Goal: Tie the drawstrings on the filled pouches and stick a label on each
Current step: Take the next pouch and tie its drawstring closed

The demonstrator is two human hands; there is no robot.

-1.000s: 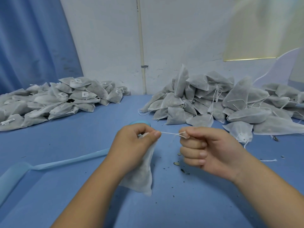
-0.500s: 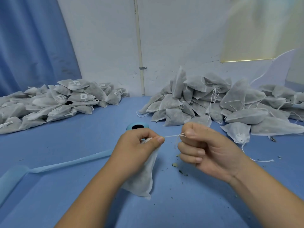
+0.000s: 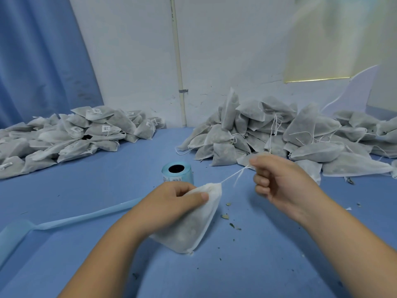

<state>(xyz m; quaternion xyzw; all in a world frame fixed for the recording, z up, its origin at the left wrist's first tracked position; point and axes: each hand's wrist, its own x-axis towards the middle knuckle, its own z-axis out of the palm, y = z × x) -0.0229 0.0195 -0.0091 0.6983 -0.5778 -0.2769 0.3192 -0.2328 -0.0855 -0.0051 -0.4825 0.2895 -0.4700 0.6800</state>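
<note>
Gripping the pouch [image 3: 193, 220] neck, the left hand [image 3: 171, 203] anchors while the right hand [image 3: 277, 181] pinches the drawstring [image 3: 233, 175], stretched taut up-right away from the mouth.

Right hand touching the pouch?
Apart. Head view: right hand pinches only the drawstring; blue table shows between it and the pouch.
</note>
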